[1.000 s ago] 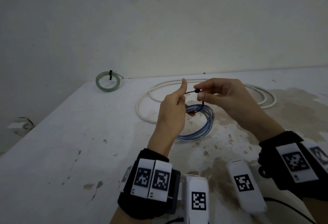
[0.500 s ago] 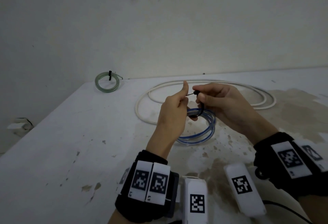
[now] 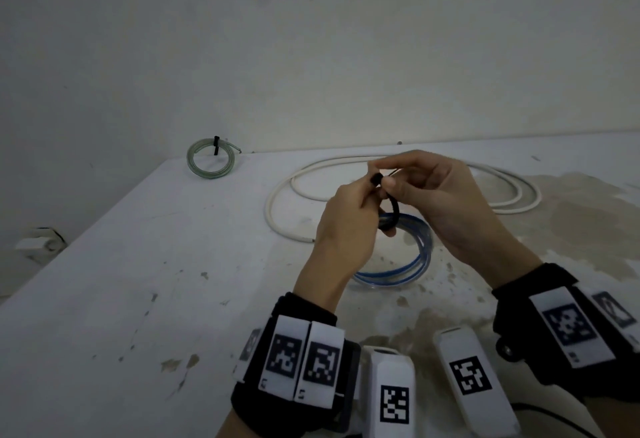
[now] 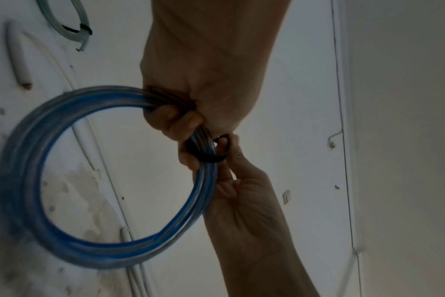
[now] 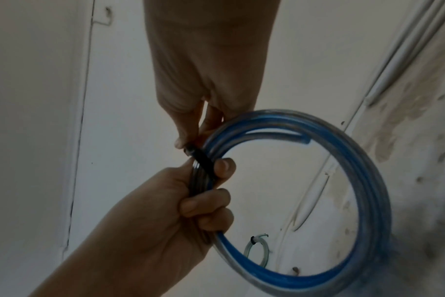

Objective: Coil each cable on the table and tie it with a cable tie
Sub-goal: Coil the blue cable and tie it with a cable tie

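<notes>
My left hand (image 3: 346, 219) grips a coiled blue cable (image 3: 412, 264) and holds it lifted above the white table (image 3: 138, 264). A black cable tie (image 3: 393, 207) loops round the coil strands just beside my left fingers. My right hand (image 3: 429, 195) pinches the tie near its head, and the thin tail runs into its fingers. In the left wrist view the tie (image 4: 208, 155) sits snug on the blue coil (image 4: 26, 160). The right wrist view shows the black band (image 5: 203, 162) between both hands. A long white cable (image 3: 269, 205) lies loose on the table behind.
A green coil (image 3: 210, 160) with a black tie on it lies at the table's far left corner, against the wall. Brown stains cover the table's right half. The table's left edge drops off toward a wall fitting (image 3: 38, 245).
The tie loop has shrunk round the blue coil. My left thumb has come down from pointing up, and both hands have drawn closer together.
</notes>
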